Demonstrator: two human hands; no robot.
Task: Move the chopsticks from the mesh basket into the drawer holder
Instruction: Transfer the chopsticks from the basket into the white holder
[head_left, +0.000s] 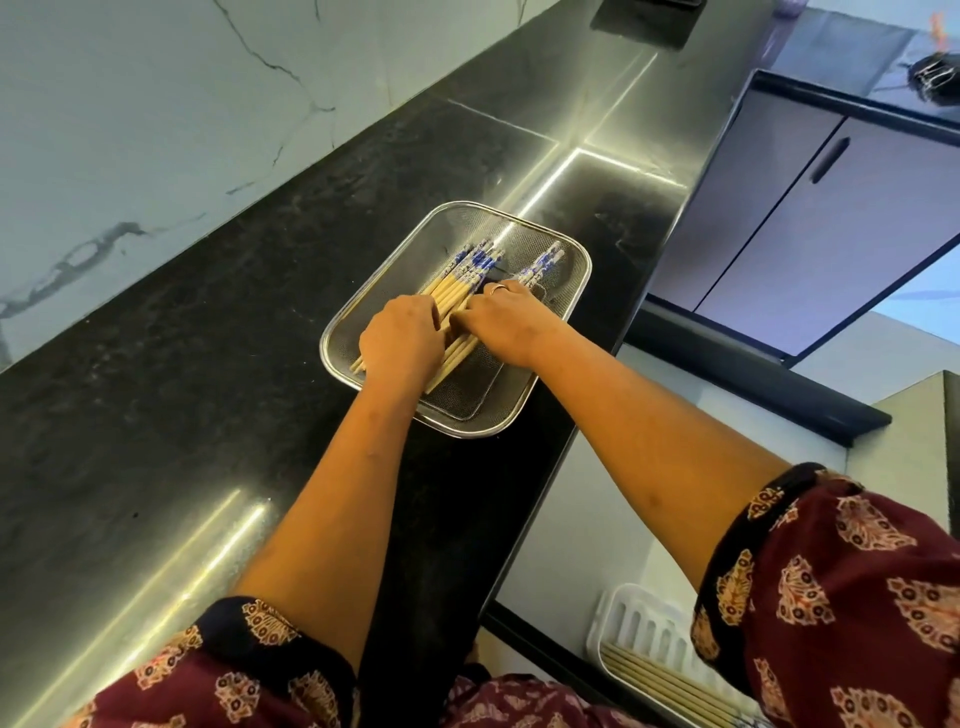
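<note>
The mesh basket (567, 260) held chopsticks (456, 281), the drawer holder (629, 616) seemingly more. Left hand (400, 340) and right hand (501, 325) each had a grip clasping the basket's bundle.

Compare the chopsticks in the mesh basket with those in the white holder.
The basket chopsticks lie in the mesh basket; the holder chopsticks lie lower, in the white holder. The left hand and right hand are on the basket chopsticks; no hand is at the holder chopsticks. The basket chopsticks show blue-patterned ends; the holder chopsticks show only plain shafts. Both are pale sticks.
</note>
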